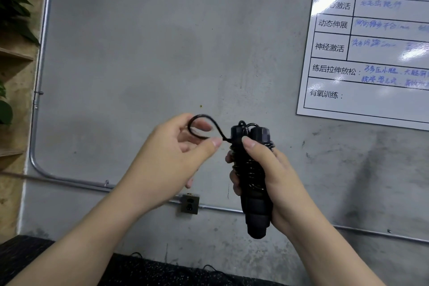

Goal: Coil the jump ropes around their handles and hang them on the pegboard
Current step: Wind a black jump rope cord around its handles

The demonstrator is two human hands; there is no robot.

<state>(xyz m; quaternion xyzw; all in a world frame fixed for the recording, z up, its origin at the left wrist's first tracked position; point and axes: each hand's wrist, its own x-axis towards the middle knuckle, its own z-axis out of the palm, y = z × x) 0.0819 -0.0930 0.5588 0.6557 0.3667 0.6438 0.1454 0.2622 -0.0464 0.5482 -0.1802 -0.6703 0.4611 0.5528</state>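
My right hand [272, 176] grips two black jump rope handles [254, 211] held upright side by side, with the thin black rope wound in several turns around their upper part. A small loose loop of the rope [200, 126] sticks out to the left of the handle tops. My left hand [171, 155] holds this loop, its thumb and fingers curled round it. No pegboard shows in this view.
A grey concrete wall fills the view, with a metal conduit [69, 180] and a wall socket [190, 203] low down. A whiteboard chart [371, 53] hangs at the upper right. Wooden shelves with a plant [14, 14] stand at the left. More black cord lies on the dark speckled floor [162, 271].
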